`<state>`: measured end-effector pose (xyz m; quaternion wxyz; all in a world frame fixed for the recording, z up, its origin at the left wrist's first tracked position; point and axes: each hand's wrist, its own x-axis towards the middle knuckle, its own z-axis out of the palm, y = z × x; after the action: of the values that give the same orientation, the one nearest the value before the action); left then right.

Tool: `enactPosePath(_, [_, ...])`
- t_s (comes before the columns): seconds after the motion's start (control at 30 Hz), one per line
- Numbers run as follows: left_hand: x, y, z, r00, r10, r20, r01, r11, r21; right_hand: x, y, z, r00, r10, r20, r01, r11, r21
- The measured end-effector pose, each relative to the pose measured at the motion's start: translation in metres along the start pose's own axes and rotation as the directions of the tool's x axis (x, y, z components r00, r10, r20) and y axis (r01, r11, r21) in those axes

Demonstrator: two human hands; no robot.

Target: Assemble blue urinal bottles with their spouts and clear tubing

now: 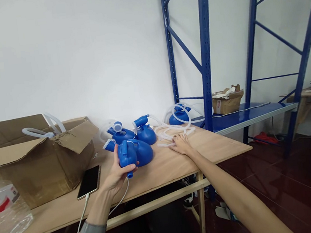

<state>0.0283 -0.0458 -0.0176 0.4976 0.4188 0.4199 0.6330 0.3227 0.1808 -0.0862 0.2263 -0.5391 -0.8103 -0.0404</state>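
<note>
My left hand point(121, 170) is wrapped round a blue plastic urinal bottle point(127, 154), held tilted above the front of the table. Its rounded body points right, with a short blue spout at the bottom. My right hand point(182, 143) is low over the tabletop, its fingers bent over a translucent plastic tube point(166, 145) whose end sticks out to the left. Looped tubing point(171, 132) lies just behind that hand. Further back are more blue bottles: one with a white-rimmed mouth point(123, 134), one upright point(146, 133), and one behind tubing point(177, 118) near the rack.
An open cardboard box point(49, 175) with tubing poking out stands at left, beside a large clear water bottle point(5, 214). A phone point(89, 181) on a white cable lies on the wooden table point(162, 172). A blue metal rack point(205, 50) holding a small carton point(227, 102) adjoins the right.
</note>
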Motion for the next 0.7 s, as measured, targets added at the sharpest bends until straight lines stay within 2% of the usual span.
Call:
enactPosePath(0.1, [-0.001, -0.008, 0.015, 0.993, -0.051, 0.108, 0.058, 0.996, -0.068, -0.005, -0.01, -0.006, 0.993, -0.11, -0.048, 0.109, 0.994, -0.021])
enactPosePath(0.23, [0.004, -0.02, 0.026, 0.97, -0.098, 0.22, 0.164, 0.939, -0.303, -0.016, -0.017, -0.022, 0.959, -0.281, -0.038, 0.281, 0.959, 0.012])
enactPosePath(0.33, [0.009, -0.029, 0.032, 0.952, -0.129, 0.279, 0.238, 0.882, -0.406, -0.026, -0.022, -0.033, 0.956, -0.292, 0.001, 0.29, 0.95, 0.114])
enactPosePath(0.4, [0.012, -0.036, 0.035, 0.957, -0.137, 0.257, 0.239, 0.875, -0.422, -0.032, -0.028, -0.035, 0.966, -0.255, 0.039, 0.242, 0.949, 0.2])
enactPosePath(0.47, [0.014, -0.042, 0.037, 0.974, -0.112, 0.197, 0.187, 0.89, -0.416, -0.036, -0.038, -0.034, 0.971, -0.228, 0.069, 0.205, 0.948, 0.244])
enactPosePath(0.6, [0.013, -0.047, 0.038, 0.996, -0.043, 0.084, 0.067, 0.951, -0.303, -0.03, -0.065, -0.021, 0.972, -0.196, 0.129, 0.167, 0.964, 0.209])
enactPosePath(0.7, [0.011, -0.045, 0.035, 0.997, -0.005, 0.076, 0.02, 0.979, -0.201, -0.013, -0.083, -0.012, 0.97, -0.153, 0.189, 0.125, 0.98, 0.155])
